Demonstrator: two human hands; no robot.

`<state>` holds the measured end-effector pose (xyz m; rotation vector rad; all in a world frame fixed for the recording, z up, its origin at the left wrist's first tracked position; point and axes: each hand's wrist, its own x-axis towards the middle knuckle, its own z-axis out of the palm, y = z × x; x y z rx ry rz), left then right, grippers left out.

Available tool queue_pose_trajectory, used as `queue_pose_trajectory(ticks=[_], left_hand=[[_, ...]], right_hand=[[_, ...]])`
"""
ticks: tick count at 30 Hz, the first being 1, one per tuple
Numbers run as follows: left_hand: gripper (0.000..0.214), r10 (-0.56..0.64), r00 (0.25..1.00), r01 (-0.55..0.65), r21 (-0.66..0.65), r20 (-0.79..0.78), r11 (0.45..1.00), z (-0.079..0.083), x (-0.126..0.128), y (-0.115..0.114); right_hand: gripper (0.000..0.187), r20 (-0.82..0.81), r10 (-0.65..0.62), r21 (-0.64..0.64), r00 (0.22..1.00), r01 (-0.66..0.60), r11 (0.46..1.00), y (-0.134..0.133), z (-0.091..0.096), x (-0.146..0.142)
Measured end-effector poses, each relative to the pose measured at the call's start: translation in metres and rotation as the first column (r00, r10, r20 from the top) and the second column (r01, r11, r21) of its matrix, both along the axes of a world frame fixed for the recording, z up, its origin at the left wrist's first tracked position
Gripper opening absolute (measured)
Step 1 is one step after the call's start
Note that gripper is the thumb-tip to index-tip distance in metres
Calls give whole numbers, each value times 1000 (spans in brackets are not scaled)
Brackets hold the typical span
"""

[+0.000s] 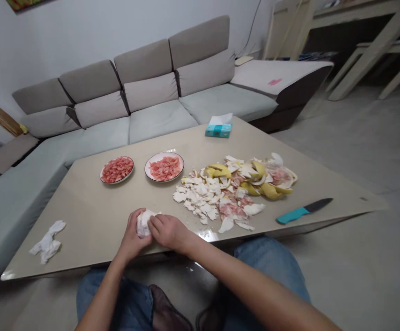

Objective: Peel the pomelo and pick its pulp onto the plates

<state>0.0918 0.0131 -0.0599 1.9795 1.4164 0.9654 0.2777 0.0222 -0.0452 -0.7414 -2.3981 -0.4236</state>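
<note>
White wad [143,224] is pinched between both hands at the near edge of the table [92,216], probably so scraps land on the top and not the lap. A crumpled tissue [47,241] lies far left. The left hand [131,236] cups the wad with its fingers closed round it. The right hand [168,231] grips the other side, fingers bent shut (tissue or pithy fruit, hard to tell). Beyond stand the first plate [132,168] and second plate [149,165], then the peel pile [234,188] and knife [303,210].

Against the beige glossy tabletop [92,207], the crumpled paper tissue [143,224] is white, the fruit pieces [164,168] on white round plates [149,163] pink, the peel scraps [234,188] yellow-white, the plastic-handled knife [303,210] teal and black.
</note>
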Motion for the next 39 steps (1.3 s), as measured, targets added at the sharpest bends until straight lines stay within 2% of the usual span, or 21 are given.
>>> queue_pose_trajectory(ticks=[4, 6, 9, 13, 16, 18, 19, 22, 24, 27, 29, 32, 35, 37, 39], left_hand=[[69, -13, 999, 15, 51, -36, 999, 0, 1, 3], [69, -23, 999, 26, 71, -45, 997, -1, 0, 3], [70, -48, 997, 55, 100, -68, 993, -3, 0, 1], [73, -60, 996, 65, 75, -62, 995, -4, -2, 0], [73, -48, 999, 49, 34, -18, 998, -4, -3, -1], [73, -27, 1000, 27, 3, 12, 1000, -3, -3, -3], [73, -16, 1000, 16, -7, 25, 1000, -3, -3, -3], [72, -9, 1000, 9, -2, 23, 1000, -2, -2, -3], [72, -21, 999, 21, 21, -24, 1000, -1, 0, -2], [70, -23, 995, 28, 50, -98, 998, 1, 4, 0], [71, -2, 994, 10, 65, -111, 998, 2, 7, -1], [75, 33, 994, -27, 62, -100, 998, 2, 10, -2], [77, 32, 996, -30, 36, -80, 999, 2, 12, -3], [77, 37, 996, -34, 30, -82, 999, 2, 13, -3], [79, 45, 993, -43, 25, -108, 999, 2, 14, -3]], right_hand=[[21, -3, 11, 14, 1000, -11, 1000, 11, -5, -5], [18, -52, -45, -64, 998, 42, 997, 16, -5, -6], [15, -105, -129, -239, 986, 101, 966, 18, 2, -2], [12, -185, -59, -380, 981, -16, 925, 12, 12, 12], [13, -356, -131, -456, 925, -50, 888, 11, 15, 28], [16, -402, -265, -489, 877, 39, 871, 17, 15, 42], [18, -385, -346, -496, 855, 124, 859, 21, 14, 49], [30, -242, -569, -447, 786, 431, 784, 34, 11, 69], [31, -161, -622, -379, 767, 534, 756, 38, 10, 74], [18, -125, -566, -314, 815, 508, 802, 33, 12, 68], [20, -134, -499, -306, 856, 443, 843, 23, 15, 57], [15, -187, -341, -347, 921, 262, 900, 7, 18, 38], [17, -226, -163, -381, 960, 66, 922, -4, 17, 22], [14, -182, -123, -376, 976, 47, 925, -7, 14, 14], [11, -104, -129, -356, 986, 84, 931, -8, 12, 9]])
